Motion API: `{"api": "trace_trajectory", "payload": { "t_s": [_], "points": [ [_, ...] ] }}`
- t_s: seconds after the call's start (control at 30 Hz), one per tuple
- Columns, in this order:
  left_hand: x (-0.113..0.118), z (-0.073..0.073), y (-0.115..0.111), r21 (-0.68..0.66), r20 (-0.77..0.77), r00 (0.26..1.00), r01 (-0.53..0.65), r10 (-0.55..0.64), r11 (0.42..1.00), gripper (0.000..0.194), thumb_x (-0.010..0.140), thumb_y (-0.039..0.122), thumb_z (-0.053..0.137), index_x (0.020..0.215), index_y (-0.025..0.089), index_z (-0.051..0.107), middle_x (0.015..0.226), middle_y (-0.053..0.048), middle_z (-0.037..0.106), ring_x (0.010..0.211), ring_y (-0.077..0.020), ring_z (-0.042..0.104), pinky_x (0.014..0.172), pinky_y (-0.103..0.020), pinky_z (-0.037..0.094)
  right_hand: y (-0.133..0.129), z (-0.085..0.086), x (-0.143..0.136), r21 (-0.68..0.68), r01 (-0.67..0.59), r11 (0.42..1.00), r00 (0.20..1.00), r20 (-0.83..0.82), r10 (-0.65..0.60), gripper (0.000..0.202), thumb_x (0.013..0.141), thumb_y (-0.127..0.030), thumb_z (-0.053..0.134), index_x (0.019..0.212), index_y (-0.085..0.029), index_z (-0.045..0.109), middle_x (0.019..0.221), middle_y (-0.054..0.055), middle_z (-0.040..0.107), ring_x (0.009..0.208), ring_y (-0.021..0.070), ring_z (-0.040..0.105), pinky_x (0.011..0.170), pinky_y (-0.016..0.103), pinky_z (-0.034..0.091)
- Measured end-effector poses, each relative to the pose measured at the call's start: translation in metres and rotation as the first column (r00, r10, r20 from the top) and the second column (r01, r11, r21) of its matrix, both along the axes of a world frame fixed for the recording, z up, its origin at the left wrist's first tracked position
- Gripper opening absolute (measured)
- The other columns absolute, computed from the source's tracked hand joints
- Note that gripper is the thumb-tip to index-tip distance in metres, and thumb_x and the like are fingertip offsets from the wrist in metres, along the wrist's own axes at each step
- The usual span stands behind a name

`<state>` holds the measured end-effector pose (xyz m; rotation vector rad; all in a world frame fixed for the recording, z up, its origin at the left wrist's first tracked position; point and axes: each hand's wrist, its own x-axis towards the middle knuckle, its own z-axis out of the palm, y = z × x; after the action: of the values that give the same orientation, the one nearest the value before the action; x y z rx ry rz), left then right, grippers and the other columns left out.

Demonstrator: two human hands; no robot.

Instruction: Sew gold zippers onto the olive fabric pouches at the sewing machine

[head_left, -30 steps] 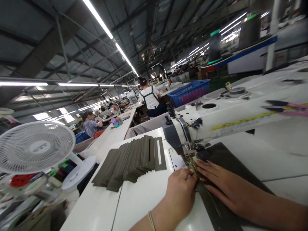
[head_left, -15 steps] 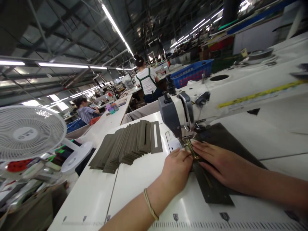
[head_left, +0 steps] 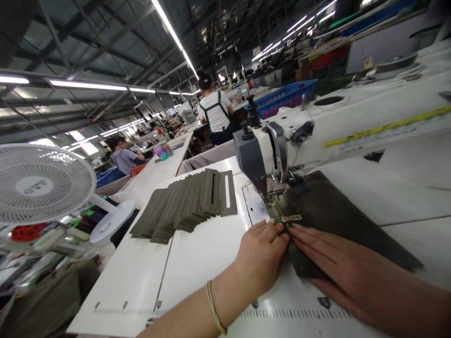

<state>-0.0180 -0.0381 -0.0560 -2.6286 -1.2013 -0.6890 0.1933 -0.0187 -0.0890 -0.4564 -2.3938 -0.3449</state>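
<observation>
Fan lettering [head_left: 34, 186] is blurring illegibly; left hand [head_left: 262, 253] is curling at the zipper [head_left: 281, 211], grip unclear; right hand [head_left: 347, 267] is lying flat on fabric [head_left: 329, 211].

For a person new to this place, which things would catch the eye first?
Probably the large white fan at the left edge comes first, then the spread row of olive panels on the white table, left of the sewing machine. After that, the eye likely drops to the left hand and right hand, close together near the gold zipper pull.
</observation>
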Motion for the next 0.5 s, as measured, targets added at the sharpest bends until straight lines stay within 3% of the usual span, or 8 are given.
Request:
{"api": "trace_trajectory", "payload": {
  "t_s": [0.1, 0.23, 0.5],
  "points": [
    [0.001, -0.003, -0.002, -0.024, 0.005, 0.999, -0.034, 0.034, 0.999, 0.018, 0.096, 0.017, 0.052, 0.105, 0.013, 0.067, 0.113, -0.011, 0.073, 0.107, -0.0232, 0.069, 0.101, -0.042, 0.056, 0.005, -0.018, -0.008, 0.044, 0.021, 0.999, 0.997, -0.07, -0.018, 0.04, 0.085, -0.003, 0.04, 0.11, -0.004, 0.071, 0.118, 0.021, 0.069, 0.114, 0.0277, 0.063, 0.097, 0.04, 0.055],
    [0.001, -0.005, -0.002, 0.004, 0.013, 0.999, -0.039, 0.039, 0.999, 0.018, 0.096, 0.015, 0.053, 0.107, 0.013, 0.067, 0.113, -0.011, 0.073, 0.109, -0.0238, 0.069, 0.102, -0.041, 0.055, 0.004, -0.03, -0.013, 0.04, 0.022, 0.999, 0.996, -0.09, -0.018, 0.043, 0.084, 0.004, 0.038, 0.109, -0.006, 0.071, 0.118, 0.019, 0.069, 0.114, 0.0253, 0.064, 0.099, 0.039, 0.054],
    [0.0, -0.003, 0.003, 0.037, 0.012, 1.0, -0.012, 0.012, 0.999, 0.016, 0.096, 0.014, 0.054, 0.103, 0.011, 0.068, 0.113, -0.012, 0.073, 0.108, -0.0248, 0.069, 0.102, -0.04, 0.055, 0.009, 0.002, -0.009, 0.121, -0.014, 0.993, 1.0, -0.003, 0.015, 0.043, 0.085, 0.003, 0.035, 0.098, -0.008, 0.074, 0.105, 0.015, 0.074, 0.1, 0.0202, 0.07, 0.09, 0.028, 0.058]
  ]
}}
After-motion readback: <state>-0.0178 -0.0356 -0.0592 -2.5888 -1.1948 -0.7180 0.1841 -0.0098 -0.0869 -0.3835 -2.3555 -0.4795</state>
